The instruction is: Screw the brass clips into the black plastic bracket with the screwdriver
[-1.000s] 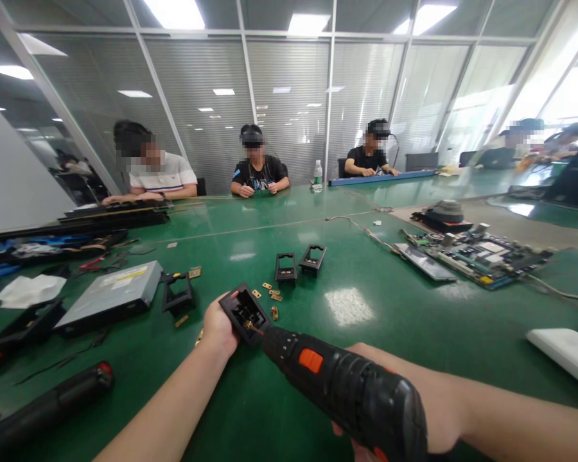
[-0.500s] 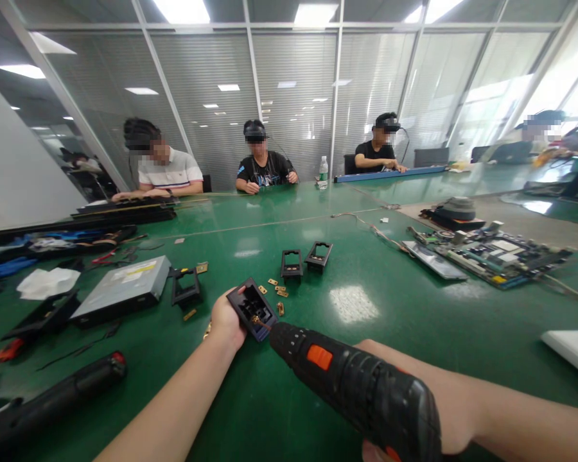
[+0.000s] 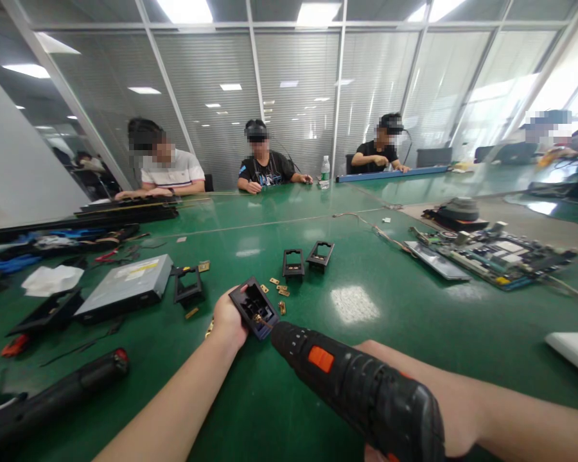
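My left hand [image 3: 227,319] is closed around a small black plastic frame [image 3: 253,307], holding it tilted above the green table [image 3: 390,308]. My right hand [image 3: 443,417] grips a black electric screwdriver [image 3: 361,391] with an orange switch. Its bit touches the lower edge of the frame, at a small brass piece. Several loose brass parts [image 3: 279,290] lie just beyond the frame. Two more black frames [image 3: 293,262] [image 3: 320,254] stand a little farther off.
A grey optical drive [image 3: 125,285], another black frame [image 3: 187,285] and a second black screwdriver [image 3: 52,401] lie at left. A circuit board [image 3: 491,253] and metal plate [image 3: 438,260] sit at right, a white object [image 3: 575,351] far right. Several people sit across the table.
The view shifted slightly; the frame and the screwdriver stay pressed together in my hands. A person opposite reached toward the water bottle.
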Action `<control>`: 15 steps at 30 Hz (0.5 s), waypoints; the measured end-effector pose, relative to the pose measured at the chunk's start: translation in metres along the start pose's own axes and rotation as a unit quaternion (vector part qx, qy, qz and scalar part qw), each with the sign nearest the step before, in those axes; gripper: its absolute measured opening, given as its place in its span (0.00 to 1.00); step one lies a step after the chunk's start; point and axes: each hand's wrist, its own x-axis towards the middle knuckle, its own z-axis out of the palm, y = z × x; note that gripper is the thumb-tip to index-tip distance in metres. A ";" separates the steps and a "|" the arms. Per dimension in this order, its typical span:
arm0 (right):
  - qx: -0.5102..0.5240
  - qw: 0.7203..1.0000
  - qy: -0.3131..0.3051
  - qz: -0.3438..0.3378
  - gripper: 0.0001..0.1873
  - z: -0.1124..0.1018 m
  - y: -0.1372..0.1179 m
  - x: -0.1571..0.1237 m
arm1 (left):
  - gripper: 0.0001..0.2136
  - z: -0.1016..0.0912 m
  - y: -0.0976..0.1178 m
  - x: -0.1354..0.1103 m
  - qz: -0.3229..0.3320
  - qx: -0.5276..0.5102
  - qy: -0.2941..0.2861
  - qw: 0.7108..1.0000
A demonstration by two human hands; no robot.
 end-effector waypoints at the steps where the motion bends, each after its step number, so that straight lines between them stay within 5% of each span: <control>1: -0.006 1.000 0.000 -0.003 0.16 0.000 0.000 0.000 | 0.04 0.000 0.000 -0.001 0.001 0.000 0.001 1.000; 15: 0.011 1.000 -0.007 -0.016 0.14 -0.002 0.000 0.001 | 0.05 -0.001 0.000 0.000 0.001 -0.006 0.000 1.000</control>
